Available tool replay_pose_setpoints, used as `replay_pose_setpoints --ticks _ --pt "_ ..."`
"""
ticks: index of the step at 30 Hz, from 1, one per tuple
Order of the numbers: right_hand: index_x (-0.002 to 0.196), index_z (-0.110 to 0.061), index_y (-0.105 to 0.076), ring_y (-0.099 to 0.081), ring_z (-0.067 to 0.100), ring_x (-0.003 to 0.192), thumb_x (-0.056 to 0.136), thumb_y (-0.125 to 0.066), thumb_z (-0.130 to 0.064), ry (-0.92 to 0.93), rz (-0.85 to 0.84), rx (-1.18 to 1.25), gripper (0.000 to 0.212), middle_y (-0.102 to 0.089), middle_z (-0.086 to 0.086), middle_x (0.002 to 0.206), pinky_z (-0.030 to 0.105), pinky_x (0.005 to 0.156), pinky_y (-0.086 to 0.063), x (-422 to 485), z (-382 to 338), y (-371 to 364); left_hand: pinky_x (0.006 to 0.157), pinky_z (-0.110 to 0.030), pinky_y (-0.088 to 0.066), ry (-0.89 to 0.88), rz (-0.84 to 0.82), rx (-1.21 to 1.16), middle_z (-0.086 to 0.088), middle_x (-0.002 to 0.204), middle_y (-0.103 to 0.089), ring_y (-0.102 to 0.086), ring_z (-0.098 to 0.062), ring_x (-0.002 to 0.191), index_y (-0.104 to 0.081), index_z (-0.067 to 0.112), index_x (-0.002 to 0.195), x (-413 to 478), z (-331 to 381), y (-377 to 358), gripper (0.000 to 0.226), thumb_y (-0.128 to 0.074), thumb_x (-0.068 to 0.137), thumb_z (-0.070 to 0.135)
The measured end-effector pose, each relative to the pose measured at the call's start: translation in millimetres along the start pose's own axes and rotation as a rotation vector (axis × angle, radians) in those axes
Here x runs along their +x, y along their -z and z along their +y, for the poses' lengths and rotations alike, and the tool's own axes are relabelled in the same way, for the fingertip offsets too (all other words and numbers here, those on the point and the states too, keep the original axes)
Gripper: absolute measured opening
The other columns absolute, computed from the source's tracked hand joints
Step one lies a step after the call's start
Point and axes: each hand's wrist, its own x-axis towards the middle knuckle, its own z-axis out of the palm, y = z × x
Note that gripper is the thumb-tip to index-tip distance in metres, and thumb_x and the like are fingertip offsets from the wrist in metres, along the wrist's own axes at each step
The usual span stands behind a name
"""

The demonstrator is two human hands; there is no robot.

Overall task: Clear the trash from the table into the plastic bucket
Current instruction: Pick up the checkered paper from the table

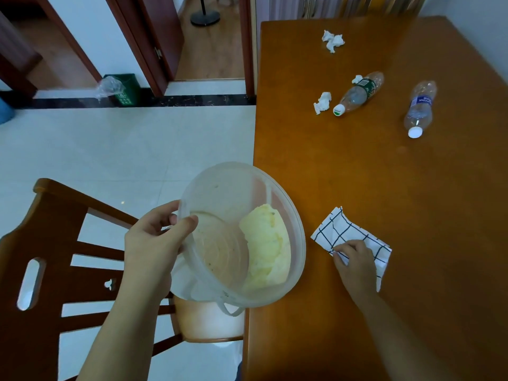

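My left hand (154, 243) grips the rim of a clear plastic bucket (220, 188), held tilted at the table's left edge. A pale yellow crumpled piece (268, 248) lies inside it. My right hand (354, 264) is closed on a white paper with a dark grid pattern (338, 229) lying on the orange wooden table (357, 174). Farther back lie two empty plastic bottles, one with a green label (360, 93) and one with a blue label (419, 108). Crumpled white tissues sit beside the green bottle (322, 102), at its far end (357, 78), and farther back (333, 41).
A wooden chair (68, 243) stands left of the table, under the bucket. A green bin with a plastic bag (121, 88) is on the floor by the doorways. White tiled floor (123, 147) stretches to the left.
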Motion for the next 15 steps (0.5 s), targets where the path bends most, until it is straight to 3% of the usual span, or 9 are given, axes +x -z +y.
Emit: replay_pose_setpoints --ticks 7,12,15 --pt "0.090 -0.005 -0.063 -0.054 0.026 0.079 0.084 -0.058 -0.005 -0.087 -0.110 0.173 0.008 -0.056 0.016 0.092 0.031 0.064 -0.040 -11 -15 7 0.066 -0.037 -0.056 0.007 -0.017 -0.031 -0.029 0.099 -0.055 -0.060 -0.017 0.066 -0.070 0.030 0.077 -2 -2 6 0.023 -0.068 0.072 0.008" --pt "0.091 -0.006 -0.061 -0.053 0.018 0.076 0.086 -0.054 -0.005 -0.098 -0.045 0.322 0.009 -0.058 0.011 0.089 0.022 0.062 -0.041 -18 -36 26 0.075 -0.048 -0.053 0.009 -0.039 -0.073 -0.030 0.101 -0.055 -0.058 -0.028 0.075 -0.070 0.027 0.080 -4 1 10 0.022 -0.068 0.072 0.006" --pt "0.086 -0.014 -0.059 -0.053 0.011 0.074 0.086 -0.054 -0.004 -0.057 0.023 0.460 0.010 -0.056 0.002 0.083 0.010 0.056 -0.042 -22 -58 42 0.070 -0.043 -0.049 0.004 -0.050 -0.108 -0.026 0.088 -0.052 -0.055 -0.026 0.071 -0.069 0.023 0.082 -3 -1 13 0.021 -0.067 0.072 0.004"
